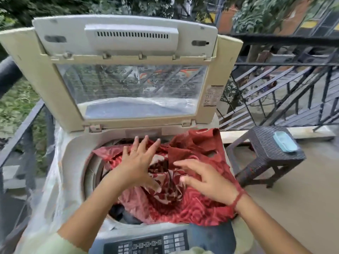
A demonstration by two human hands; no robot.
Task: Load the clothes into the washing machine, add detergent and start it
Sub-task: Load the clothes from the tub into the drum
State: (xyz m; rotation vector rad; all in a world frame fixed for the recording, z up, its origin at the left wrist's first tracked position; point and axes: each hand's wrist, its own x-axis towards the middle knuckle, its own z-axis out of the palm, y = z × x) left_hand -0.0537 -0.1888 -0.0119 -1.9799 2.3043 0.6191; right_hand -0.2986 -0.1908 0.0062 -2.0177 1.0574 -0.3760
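**Your two hands on the red patterned cloth (174, 204) at the mouth of the washing machine (73, 162).**

Your left hand (139, 162) lies palm down on the cloth, fingers spread flat. Your right hand (207, 182), fingers spread and slightly bent, rests on it nearer the right rim. The cloth fills the drum opening and drapes over the right edge; something dark, perhaps another garment, shows beneath. The lid (45, 79) stands raised behind, with the control panel (146, 244) nearest you. A dark stool (266, 154) bearing a pale blue box (284, 143) stands to the right.
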